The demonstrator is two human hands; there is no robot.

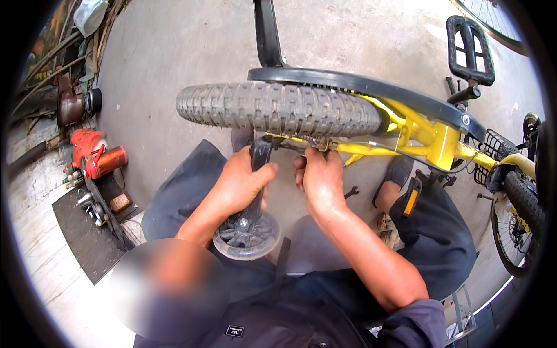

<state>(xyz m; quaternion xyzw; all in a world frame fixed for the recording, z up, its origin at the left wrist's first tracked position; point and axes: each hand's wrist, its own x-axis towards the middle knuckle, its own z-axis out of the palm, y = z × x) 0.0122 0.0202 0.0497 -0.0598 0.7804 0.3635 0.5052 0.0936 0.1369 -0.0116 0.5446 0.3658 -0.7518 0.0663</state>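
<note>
A yellow bicycle (441, 145) lies across in front of me, its knobby rear tire (249, 107) nearest the top of my hands. My left hand (243, 182) is closed round the black bracket (262, 152) of a small training wheel (245, 238), which hangs below it with a clear rim. My right hand (322, 177) has its fingers curled at the metal fittings (316, 144) beside the wheel's hub, just under the tire; what they grip is partly hidden. A wrench (351, 191) lies on the floor to the right of my right hand.
At the left are a red canister (106, 163), red cloth, small bottles, scrap and a dark board (78, 243) on the concrete floor (174, 58). Another bicycle (516, 209) stands at the right. A pedal (470, 49) and black guard (371, 81) sit above the tire. My bent legs flank my hands.
</note>
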